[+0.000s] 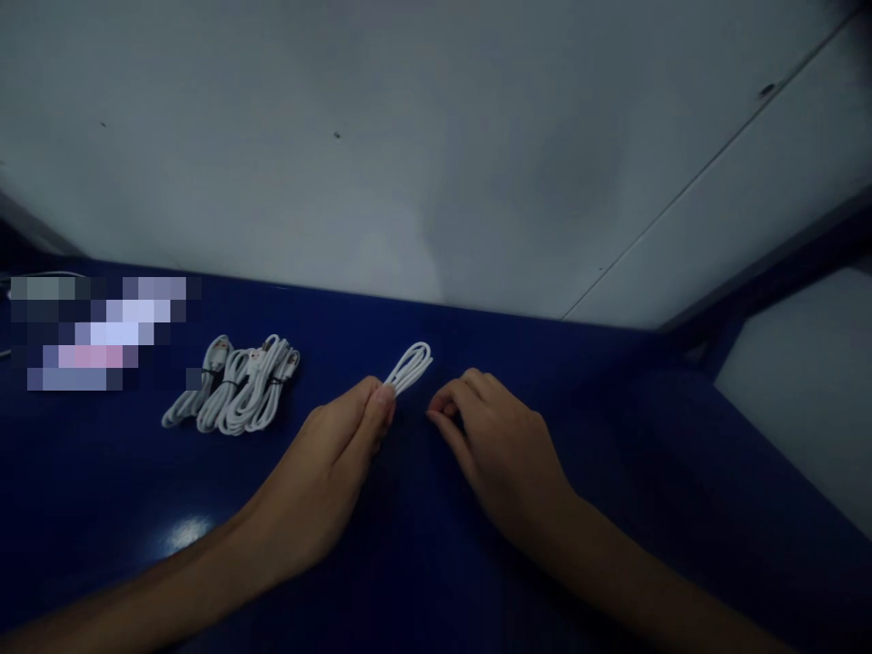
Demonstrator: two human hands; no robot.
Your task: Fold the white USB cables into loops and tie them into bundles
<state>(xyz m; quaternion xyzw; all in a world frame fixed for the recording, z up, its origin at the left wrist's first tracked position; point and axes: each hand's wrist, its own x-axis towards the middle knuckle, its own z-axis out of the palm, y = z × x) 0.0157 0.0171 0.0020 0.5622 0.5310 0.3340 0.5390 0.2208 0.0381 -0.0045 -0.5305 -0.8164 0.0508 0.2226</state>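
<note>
My left hand (347, 434) is closed around a coiled white cable (411, 363), whose looped end sticks out past the thumb to the upper right. The rest of this cable is hidden inside the fist. Just to the right, my right hand (500, 440) hovers with its fingers curled and the thumb and index tips pinched together. Whether something small is between those tips cannot be made out. The right hand is apart from the cable. Left of both hands, several bundled white cables (242, 391) lie side by side on the blue table (436, 563), bound with dark ties.
A blurred-out bright object (115, 331) lies on the table at the far left, near a thin white cord (51, 273). A pale wall panel (381, 163) rises along the back edge. At right is a dark blue frame bar (769, 282) with a pale panel behind it.
</note>
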